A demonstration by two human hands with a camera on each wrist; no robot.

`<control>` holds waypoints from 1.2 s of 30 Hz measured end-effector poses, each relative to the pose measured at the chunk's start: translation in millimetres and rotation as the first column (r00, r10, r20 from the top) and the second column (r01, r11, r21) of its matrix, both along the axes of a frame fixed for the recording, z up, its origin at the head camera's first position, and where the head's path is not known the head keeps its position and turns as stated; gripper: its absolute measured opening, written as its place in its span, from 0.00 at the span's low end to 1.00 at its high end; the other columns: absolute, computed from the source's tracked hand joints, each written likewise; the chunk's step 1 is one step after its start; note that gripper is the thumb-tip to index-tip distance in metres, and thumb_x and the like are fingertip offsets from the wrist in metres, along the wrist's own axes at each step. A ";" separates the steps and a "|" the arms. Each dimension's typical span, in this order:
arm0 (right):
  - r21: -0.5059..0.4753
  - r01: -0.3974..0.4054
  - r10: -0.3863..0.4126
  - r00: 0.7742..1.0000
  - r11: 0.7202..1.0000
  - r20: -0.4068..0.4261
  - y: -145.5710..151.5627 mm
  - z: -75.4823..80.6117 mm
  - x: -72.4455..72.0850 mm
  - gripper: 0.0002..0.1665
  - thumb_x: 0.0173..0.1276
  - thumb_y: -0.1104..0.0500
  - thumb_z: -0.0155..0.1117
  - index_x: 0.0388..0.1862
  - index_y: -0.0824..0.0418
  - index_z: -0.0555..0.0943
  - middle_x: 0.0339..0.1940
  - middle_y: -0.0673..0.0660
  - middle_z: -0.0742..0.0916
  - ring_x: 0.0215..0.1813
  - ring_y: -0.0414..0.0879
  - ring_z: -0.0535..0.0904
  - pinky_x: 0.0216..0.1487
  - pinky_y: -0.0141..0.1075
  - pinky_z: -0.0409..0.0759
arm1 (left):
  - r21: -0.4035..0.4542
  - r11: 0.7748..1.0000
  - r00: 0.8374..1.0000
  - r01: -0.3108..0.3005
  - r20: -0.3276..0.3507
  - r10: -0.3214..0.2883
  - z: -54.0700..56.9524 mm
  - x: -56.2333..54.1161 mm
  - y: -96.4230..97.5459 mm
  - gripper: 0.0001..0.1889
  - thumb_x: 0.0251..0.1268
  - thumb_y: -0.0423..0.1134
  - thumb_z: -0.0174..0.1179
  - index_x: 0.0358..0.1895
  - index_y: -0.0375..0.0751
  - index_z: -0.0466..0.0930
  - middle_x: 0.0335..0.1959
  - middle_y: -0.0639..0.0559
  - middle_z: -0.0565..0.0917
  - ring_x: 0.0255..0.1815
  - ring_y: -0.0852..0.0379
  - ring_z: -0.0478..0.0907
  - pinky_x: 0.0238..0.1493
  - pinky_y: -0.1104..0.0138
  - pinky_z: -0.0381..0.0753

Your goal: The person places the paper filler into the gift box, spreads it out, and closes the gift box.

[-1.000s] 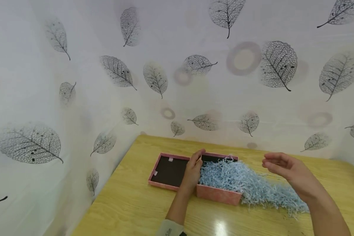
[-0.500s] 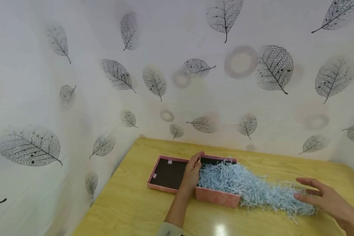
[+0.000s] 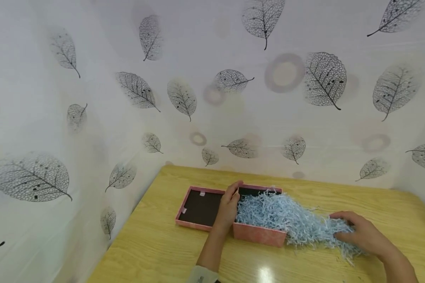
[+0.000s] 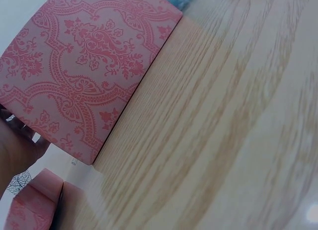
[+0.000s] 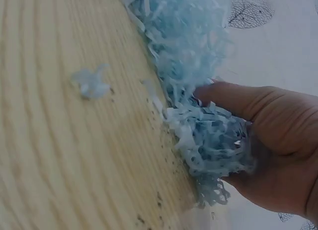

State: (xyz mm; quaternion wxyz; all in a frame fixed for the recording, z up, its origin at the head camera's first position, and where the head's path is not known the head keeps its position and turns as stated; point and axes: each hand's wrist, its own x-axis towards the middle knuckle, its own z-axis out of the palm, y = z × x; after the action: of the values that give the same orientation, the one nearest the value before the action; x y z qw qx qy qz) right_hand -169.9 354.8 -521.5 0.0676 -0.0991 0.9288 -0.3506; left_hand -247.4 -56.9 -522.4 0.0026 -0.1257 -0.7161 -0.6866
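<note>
Pale blue shredded paper (image 3: 287,216) heaps inside an open pink patterned box (image 3: 258,234) and spills over its right side onto the table. My left hand (image 3: 228,208) holds the box at its left wall, fingers along the side toward the far corner. In the left wrist view, that hand (image 4: 17,148) shows beside the box's patterned front (image 4: 94,66). At the right end of the spilled paper, my right hand (image 3: 366,236) grips a clump. The right wrist view has the thumb on one side of the shredded paper (image 5: 208,135), with the other fingertips mostly hidden.
A shallow pink lid (image 3: 202,208) with a black inside lies left of the box. A loose paper tuft (image 5: 92,83) and small dark specks dot the wooden table (image 3: 156,243). Leaf-printed fabric (image 3: 198,78) rises behind and at the left.
My right hand has come down from above the table, swung right past the paper's end, then moved back left and taken hold of the paper. The left hand has stayed at the box.
</note>
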 end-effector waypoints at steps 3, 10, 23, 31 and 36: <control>0.039 0.046 -0.045 0.999 0.998 -0.017 -4.3 0.2 -4.0 0.29 0.69 0.58 0.75 0.64 0.70 0.80 0.63 0.77 0.81 0.62 0.80 0.76 0.52 0.63 0.82 | -0.001 1.000 1.000 0.005 -0.003 -0.005 -1.2 -0.7 -0.7 0.24 0.87 0.33 0.42 0.79 0.45 0.70 0.80 0.48 0.69 0.83 0.46 0.60 0.81 0.45 0.59; -0.114 0.209 -0.211 0.978 0.971 -0.001 -5.1 11.0 -1.4 0.30 0.81 0.52 0.64 0.69 0.72 0.74 0.72 0.82 0.71 0.72 0.85 0.61 0.62 0.74 0.69 | -0.011 1.000 1.000 0.000 -0.001 0.000 -2.2 -0.6 -0.9 0.24 0.87 0.33 0.42 0.78 0.48 0.71 0.80 0.50 0.69 0.82 0.47 0.61 0.80 0.46 0.60; -0.546 0.377 -0.492 0.867 0.748 -0.075 -38.0 57.8 7.0 0.16 0.81 0.57 0.63 0.63 0.42 0.81 0.64 0.33 0.71 0.43 0.33 0.69 0.34 0.25 0.74 | -0.028 1.000 1.000 -0.003 -0.001 0.003 -0.6 -1.2 0.5 0.24 0.87 0.35 0.42 0.79 0.49 0.70 0.80 0.51 0.69 0.82 0.47 0.61 0.80 0.45 0.60; -0.925 0.094 -0.415 0.907 0.367 -0.072 -93.4 102.6 -11.2 0.19 0.76 0.75 0.59 0.57 0.58 0.84 0.71 0.48 0.64 0.36 0.35 0.71 0.38 0.22 0.79 | -0.020 1.000 1.000 -0.006 0.001 0.006 2.4 -0.9 0.7 0.24 0.87 0.33 0.41 0.79 0.48 0.70 0.81 0.50 0.68 0.83 0.47 0.61 0.80 0.45 0.60; -0.934 0.041 -0.295 0.953 0.354 -0.070 -125.2 119.0 -26.6 0.17 0.77 0.73 0.60 0.57 0.57 0.82 0.56 0.51 0.76 0.36 0.36 0.77 0.36 0.26 0.81 | -0.020 1.000 1.000 0.005 0.009 -0.004 1.1 -1.2 -1.3 0.24 0.87 0.34 0.41 0.79 0.49 0.70 0.81 0.51 0.67 0.83 0.48 0.60 0.80 0.46 0.60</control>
State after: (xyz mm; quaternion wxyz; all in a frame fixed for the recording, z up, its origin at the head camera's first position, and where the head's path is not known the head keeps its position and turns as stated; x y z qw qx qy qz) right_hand -196.5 229.6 -402.5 -0.1422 -0.0627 0.5787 -0.8006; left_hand -248.6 -58.2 -521.3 -0.0032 -0.1244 -0.7225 -0.6801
